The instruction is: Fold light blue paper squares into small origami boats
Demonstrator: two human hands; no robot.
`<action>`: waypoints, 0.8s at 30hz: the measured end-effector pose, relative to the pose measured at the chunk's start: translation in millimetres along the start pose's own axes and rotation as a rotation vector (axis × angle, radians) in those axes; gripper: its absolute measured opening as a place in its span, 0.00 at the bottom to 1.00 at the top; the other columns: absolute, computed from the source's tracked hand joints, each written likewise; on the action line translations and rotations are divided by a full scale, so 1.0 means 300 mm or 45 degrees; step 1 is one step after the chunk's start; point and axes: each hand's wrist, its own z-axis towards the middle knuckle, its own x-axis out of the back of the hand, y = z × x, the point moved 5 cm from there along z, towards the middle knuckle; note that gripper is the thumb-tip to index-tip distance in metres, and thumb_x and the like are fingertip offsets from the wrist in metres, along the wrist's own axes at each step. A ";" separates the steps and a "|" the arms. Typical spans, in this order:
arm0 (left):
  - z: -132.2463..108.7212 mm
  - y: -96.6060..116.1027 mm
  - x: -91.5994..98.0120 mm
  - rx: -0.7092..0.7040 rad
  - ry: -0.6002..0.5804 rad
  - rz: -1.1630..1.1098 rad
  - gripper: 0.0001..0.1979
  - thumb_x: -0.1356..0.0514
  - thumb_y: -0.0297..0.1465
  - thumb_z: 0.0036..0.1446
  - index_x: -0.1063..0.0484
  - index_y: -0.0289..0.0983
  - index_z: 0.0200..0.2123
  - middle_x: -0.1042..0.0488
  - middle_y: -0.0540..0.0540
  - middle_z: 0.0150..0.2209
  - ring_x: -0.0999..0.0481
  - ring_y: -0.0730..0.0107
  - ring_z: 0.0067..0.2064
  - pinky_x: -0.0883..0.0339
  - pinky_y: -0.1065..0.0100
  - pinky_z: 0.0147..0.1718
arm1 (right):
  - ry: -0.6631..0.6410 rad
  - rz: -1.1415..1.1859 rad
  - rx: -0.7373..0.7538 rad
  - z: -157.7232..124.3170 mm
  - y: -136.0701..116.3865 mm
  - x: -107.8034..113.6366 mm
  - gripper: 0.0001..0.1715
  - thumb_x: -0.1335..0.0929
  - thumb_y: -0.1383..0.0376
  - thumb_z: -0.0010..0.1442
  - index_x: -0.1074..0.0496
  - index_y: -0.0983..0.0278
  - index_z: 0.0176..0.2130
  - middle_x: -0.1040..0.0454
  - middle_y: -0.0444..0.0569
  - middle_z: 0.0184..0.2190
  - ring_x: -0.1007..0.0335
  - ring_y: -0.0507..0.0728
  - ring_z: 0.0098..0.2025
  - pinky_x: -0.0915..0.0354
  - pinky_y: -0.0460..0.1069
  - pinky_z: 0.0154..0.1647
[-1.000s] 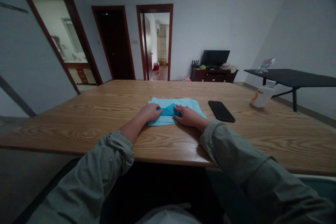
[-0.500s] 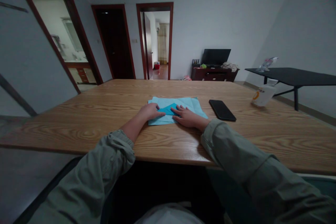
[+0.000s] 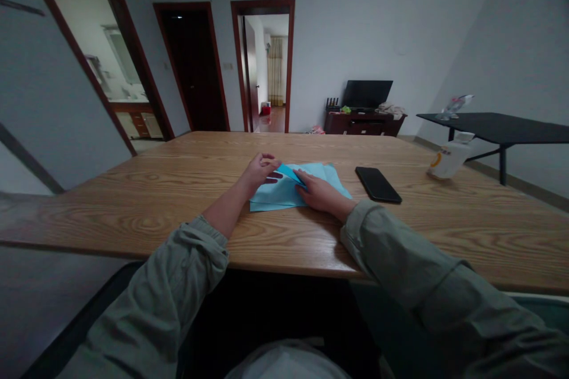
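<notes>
Light blue sheets of paper [image 3: 273,195] lie on the wooden table in front of me. Just above them is a smaller, brighter blue folded paper [image 3: 290,173], tilted up off the sheets. My left hand [image 3: 261,172] pinches its left end between thumb and fingertips, with the other fingers slightly apart. At the other end, my right hand [image 3: 319,192] has its fingers closed on the folded paper and rests over the right part of the sheets. The right fingertips are partly hidden behind the hand.
A black phone [image 3: 377,184] lies right of the sheets. Farther right stands a white bottle [image 3: 448,158] with an orange mark. The wooden table's [image 3: 284,260] near edge runs in front of my body. A black table [image 3: 498,125] stands beyond at the right.
The folded blue paper was flat under both hands; it is now raised and tilted. My left hand has lifted and moved slightly away from me, and my right fingers have drawn together.
</notes>
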 end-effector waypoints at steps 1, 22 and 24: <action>-0.006 0.014 -0.013 -0.029 -0.022 -0.079 0.24 0.36 0.42 0.52 0.43 0.41 0.45 0.26 0.47 0.38 0.20 0.66 0.34 0.27 0.63 0.33 | 0.038 0.041 -0.013 0.006 -0.005 0.013 0.31 0.44 0.58 0.67 0.46 0.66 0.65 0.38 0.58 0.62 0.38 0.61 0.60 0.43 0.53 0.59; -0.029 0.057 -0.123 -0.367 -0.006 0.234 0.28 0.34 0.40 0.50 0.33 0.35 0.53 0.28 0.39 0.50 0.22 0.67 0.37 0.25 0.67 0.32 | 0.358 0.059 -0.025 0.048 -0.107 0.120 0.26 0.38 0.59 0.62 0.34 0.69 0.55 0.35 0.60 0.56 0.41 0.64 0.57 0.46 0.56 0.59; -0.029 0.053 -0.124 -0.341 -0.017 0.191 0.28 0.34 0.40 0.50 0.33 0.36 0.53 0.28 0.39 0.51 0.22 0.68 0.36 0.25 0.67 0.31 | 0.343 0.037 -0.021 0.045 -0.109 0.128 0.23 0.39 0.60 0.63 0.32 0.69 0.53 0.35 0.60 0.53 0.40 0.62 0.55 0.44 0.54 0.58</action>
